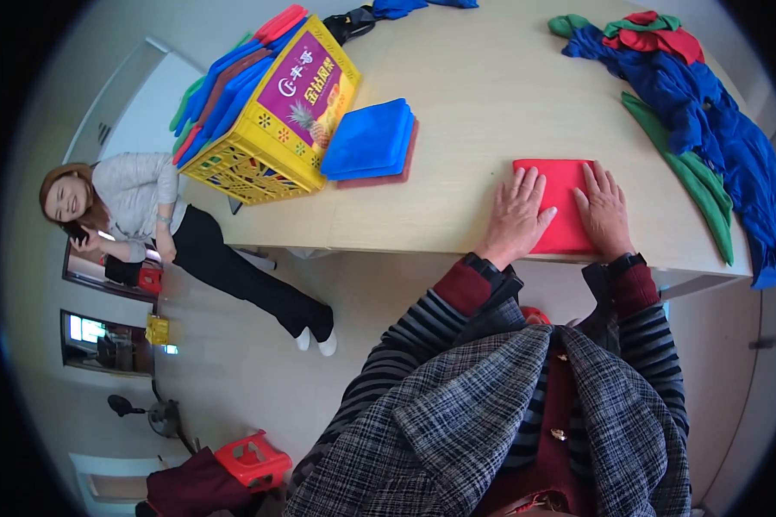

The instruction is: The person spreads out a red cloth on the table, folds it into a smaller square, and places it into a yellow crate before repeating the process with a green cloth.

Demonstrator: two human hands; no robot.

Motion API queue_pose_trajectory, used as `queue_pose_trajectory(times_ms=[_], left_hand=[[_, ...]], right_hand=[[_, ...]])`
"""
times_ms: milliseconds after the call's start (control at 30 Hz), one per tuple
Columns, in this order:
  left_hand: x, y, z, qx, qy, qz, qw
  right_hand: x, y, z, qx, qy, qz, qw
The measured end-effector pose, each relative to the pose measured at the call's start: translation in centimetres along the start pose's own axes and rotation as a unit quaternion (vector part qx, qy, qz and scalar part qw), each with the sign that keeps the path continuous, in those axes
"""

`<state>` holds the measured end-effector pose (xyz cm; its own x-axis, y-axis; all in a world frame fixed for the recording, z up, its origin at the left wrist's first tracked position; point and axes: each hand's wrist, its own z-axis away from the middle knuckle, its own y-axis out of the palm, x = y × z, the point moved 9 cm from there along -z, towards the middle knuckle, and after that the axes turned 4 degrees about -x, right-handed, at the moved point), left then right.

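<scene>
A red folded cloth lies flat on the table near its front edge. My left hand rests on its left side, palm down with the fingers stretched out. Over its right side lies my right hand, also flat with fingers extended. To the left, a small stack of folded cloths has blue ones on top and a brownish-red one at the bottom. Neither hand grips anything.
A yellow crate packed with folded cloths stands at the table's left edge. Loose blue cloths and a green cloth lie heaped along the right. Beyond the table's left side, a person holds a phone. A red stool is on the floor.
</scene>
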<state>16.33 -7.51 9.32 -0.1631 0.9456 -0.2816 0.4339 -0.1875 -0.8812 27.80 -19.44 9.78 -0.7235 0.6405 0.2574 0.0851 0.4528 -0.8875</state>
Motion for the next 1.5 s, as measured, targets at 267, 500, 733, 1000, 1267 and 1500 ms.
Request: queue_pose_trajectory(times_ms=[267, 500, 733, 1000, 1267, 1500], left_hand=[[-0.7, -4.0, 5.0, -0.059, 0.006, -0.016, 0.998], [5.0, -5.1, 16.1, 0.093, -0.359, 0.310, 0.876], [5.0, -0.9, 17.0, 0.003, -0.366, 0.793, 0.487], [5.8, -3.9, 17.3, -0.012, -0.368, 0.770, 0.520], [12.9, -15.9, 9.6, -0.029, -0.348, 0.669, 0.656], [22.4, -23.6, -1.0, -0.220, -0.290, 0.703, 0.611]], right_hand=[[1.8, 0.8, 0.4, 0.033, -0.051, -0.031, 0.998], [7.6, 1.6, 1.9, 0.069, -0.147, -0.071, 0.984], [13.2, 2.0, 4.4, 0.114, -0.206, -0.118, 0.965], [13.2, 0.5, 4.8, 0.121, -0.233, -0.200, 0.944], [5.0, -0.6, 4.1, -0.001, -0.137, -0.141, 0.981], [4.6, -1.5, 4.1, 0.008, -0.103, -0.104, 0.989]])
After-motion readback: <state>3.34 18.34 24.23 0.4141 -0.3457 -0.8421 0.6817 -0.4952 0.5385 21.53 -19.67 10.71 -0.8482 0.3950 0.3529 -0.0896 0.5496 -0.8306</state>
